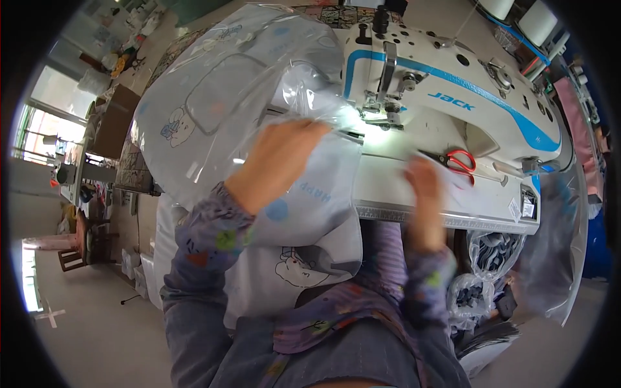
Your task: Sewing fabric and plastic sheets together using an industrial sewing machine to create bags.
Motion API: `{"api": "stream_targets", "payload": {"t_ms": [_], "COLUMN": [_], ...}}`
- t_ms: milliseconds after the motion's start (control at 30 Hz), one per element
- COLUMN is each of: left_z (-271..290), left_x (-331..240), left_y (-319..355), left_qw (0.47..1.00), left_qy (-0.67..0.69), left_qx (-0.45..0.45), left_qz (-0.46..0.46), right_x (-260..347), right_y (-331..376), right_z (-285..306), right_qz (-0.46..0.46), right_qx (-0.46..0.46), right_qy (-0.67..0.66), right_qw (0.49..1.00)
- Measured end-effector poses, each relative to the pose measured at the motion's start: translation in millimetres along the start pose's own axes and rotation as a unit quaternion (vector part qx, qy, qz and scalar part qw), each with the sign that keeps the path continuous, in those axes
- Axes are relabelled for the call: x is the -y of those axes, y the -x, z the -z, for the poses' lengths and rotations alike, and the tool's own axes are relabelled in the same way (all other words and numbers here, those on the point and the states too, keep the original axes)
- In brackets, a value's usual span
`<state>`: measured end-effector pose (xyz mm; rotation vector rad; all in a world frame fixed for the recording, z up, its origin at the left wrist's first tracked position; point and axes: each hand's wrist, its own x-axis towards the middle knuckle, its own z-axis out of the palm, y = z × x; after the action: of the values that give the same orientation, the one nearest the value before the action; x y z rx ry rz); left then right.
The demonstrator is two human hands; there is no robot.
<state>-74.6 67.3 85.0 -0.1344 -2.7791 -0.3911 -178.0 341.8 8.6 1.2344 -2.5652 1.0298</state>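
A pale grey printed fabric (213,155) with a clear plastic layer over it spreads across the left of the sewing table and hangs down toward my lap. My left hand (279,161) is closed at its edge, just left of the lit needle area, with the fingers pressed together on the fabric and plastic. The white and blue sewing machine (440,84) stands at the right, its presser foot (387,123) beside the fabric. My right hand (427,197) is smeared by motion over the table's front edge, near red-handled scissors (460,161); its fingers are unclear.
A metal ruler strip (414,214) runs along the front edge of the machine table. Below it at the right hang plastic bags (495,249) of dark pieces. White thread cones (537,26) stand behind the machine. A cardboard box (116,119) is at the far left.
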Motion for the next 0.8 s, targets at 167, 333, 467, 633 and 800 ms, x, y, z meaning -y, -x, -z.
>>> {"api": "stream_targets", "payload": {"t_ms": [167,333,467,633,800], "left_z": [-20,-16,-38,-65,-47], "left_x": [-64,-49,-69,-100,-70], "left_y": [-79,-73,-59,-57,-52], "left_qw": [0.977,0.974,0.988,0.983,0.983], "left_qy": [-0.191,-0.185,-0.146,-0.178,-0.174], "left_qx": [-0.008,0.105,-0.010,0.022,0.044], "left_qz": [-0.090,-0.074,-0.044,-0.028,-0.046], "right_x": [89,107,119,160,183], "right_y": [-41,-92,-114,-196,-228], "right_z": [-97,-100,-77,-101,-153], "right_qz": [-0.012,0.083,-0.197,-0.004,0.091], "right_qx": [0.046,-0.019,0.057,0.088,0.091], "right_qy": [-0.397,-0.217,0.140,-0.675,-0.895], "right_qw": [0.916,0.972,0.969,0.733,0.427]}}
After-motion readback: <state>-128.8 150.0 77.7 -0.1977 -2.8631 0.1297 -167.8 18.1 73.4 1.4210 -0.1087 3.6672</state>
